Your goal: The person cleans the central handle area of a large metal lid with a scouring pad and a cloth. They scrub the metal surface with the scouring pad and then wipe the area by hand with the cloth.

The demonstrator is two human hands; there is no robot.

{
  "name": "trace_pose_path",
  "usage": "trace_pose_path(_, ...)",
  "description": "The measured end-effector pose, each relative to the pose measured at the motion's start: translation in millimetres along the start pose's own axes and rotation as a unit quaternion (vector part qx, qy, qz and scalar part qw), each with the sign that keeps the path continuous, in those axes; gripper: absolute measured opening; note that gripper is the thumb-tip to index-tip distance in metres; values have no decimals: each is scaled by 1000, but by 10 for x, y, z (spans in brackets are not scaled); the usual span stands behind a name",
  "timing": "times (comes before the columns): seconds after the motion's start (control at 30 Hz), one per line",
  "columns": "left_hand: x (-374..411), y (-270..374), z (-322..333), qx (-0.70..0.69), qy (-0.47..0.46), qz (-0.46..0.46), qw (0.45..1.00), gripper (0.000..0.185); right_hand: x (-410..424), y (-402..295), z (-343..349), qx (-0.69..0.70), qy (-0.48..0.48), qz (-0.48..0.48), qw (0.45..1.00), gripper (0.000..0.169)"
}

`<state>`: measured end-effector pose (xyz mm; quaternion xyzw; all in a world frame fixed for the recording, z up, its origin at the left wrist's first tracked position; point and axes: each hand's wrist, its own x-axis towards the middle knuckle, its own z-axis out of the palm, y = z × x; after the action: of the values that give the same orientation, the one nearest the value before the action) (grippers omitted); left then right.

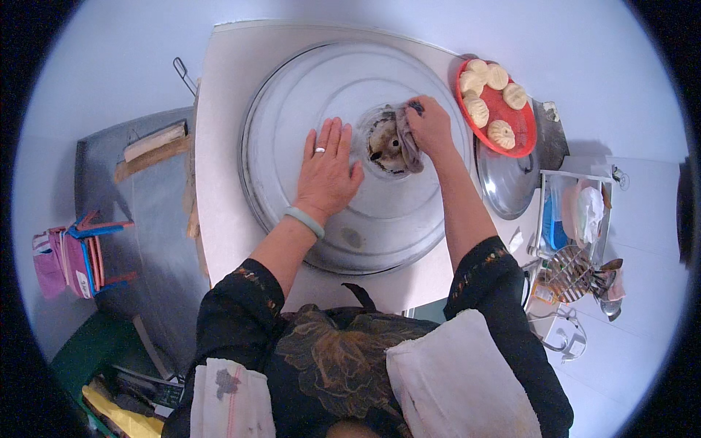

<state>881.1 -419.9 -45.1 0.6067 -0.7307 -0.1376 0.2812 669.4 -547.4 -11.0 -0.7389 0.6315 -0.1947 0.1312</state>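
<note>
A large round metal lid (383, 202) with ring-shaped ridges lies on the pale countertop in front of me. My left hand (328, 167), with a ring on one finger and a pale bangle at the wrist, rests flat on the lid left of its centre, fingers spread. My right hand (430, 126) is closed on a crumpled grey-brown cloth (408, 142) and presses it against the right side of the stained, darkened centre plate (385, 143), where small dark holes show. The cloth hides part of that plate.
At the upper right, a red plastic basket (497, 115) holds several round patterned dough pieces. Beneath it sits a shiny metal pot lid (506, 183). Farther right are a rack (575, 174) with containers and a slotted metal skimmer (569, 274). Stools (98, 257) stand at the left.
</note>
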Motion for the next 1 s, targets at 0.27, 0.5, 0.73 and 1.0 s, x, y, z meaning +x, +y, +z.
trace_pose_path(0.27,9,1,-19,-1,-1,-7,1000,69,-11,-592,95,-5,-75,-161,984,20)
trace_pose_path(0.5,-4,-97,11,-146,40,-43,988,68,-268,-773,118,38,-160,-265,950,22)
trace_pose_path(0.73,-29,-169,1,-203,87,-34,975,67,-521,-843,24,-13,-213,-304,929,19)
trace_pose_path(1.0,-28,-185,57,-151,77,-33,985,65,-915,-710,-117,-11,-233,-287,929,20)
